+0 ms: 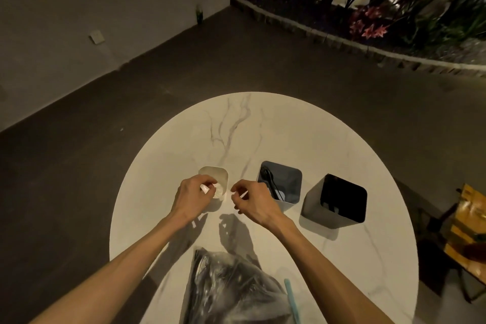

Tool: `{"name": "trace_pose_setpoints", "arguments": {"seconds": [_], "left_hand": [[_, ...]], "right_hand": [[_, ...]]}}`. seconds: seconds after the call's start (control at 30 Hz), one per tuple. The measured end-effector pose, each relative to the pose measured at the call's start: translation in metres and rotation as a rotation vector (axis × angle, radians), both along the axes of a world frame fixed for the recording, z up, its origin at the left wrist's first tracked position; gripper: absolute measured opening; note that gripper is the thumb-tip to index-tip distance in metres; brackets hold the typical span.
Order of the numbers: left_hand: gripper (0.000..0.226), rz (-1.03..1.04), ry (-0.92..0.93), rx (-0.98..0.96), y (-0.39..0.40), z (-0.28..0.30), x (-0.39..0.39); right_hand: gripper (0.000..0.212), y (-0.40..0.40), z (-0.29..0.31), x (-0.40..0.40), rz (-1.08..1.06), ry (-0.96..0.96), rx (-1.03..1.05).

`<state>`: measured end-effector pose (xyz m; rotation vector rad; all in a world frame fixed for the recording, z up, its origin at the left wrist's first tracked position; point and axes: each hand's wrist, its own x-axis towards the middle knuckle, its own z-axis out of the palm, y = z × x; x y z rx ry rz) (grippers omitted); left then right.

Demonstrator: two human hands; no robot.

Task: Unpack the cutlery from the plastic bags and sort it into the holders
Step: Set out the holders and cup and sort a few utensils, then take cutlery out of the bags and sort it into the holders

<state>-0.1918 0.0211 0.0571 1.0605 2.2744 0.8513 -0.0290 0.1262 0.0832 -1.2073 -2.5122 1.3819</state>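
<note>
Three square holders stand on the round marble table: a small white holder on the left, a blue-grey holder with dark cutlery in it, and a black holder on the right. My left hand hovers over the white holder and pinches a small white wrapper piece. My right hand, between the white and blue-grey holders, pinches a thin pale item; what it is cannot be told. A clear plastic bag of dark cutlery lies near the front edge.
A light-blue strip lies right of the bag. A chair with yellow items stands beside the table on the right. A planter bed with flowers lies beyond, and dark floor surrounds the table.
</note>
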Motion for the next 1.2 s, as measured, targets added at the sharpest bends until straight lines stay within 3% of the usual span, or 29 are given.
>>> {"name": "trace_pose_setpoints", "arguments": {"seconds": [0.23, 0.5, 0.77, 1.2], "left_hand": [[0.022, -0.084, -0.126, 0.016, -0.029, 0.047, 0.078], [0.022, -0.141, -0.173, -0.030, -0.069, 0.052, 0.167], [0.025, -0.185, -0.126, -0.055, -0.082, 0.011, 0.190], [0.014, -0.351, 0.010, 0.255, -0.097, -0.092, 0.175]], "right_hand": [[0.022, -0.026, 0.034, 0.075, 0.020, 0.053, -0.017], [0.022, -0.059, 0.021, 0.159, -0.036, 0.062, -0.046], [0.020, -0.083, -0.034, 0.187, -0.046, 0.097, -0.030], [0.020, -0.088, -0.114, 0.196, 0.091, 0.333, 0.192]]}}
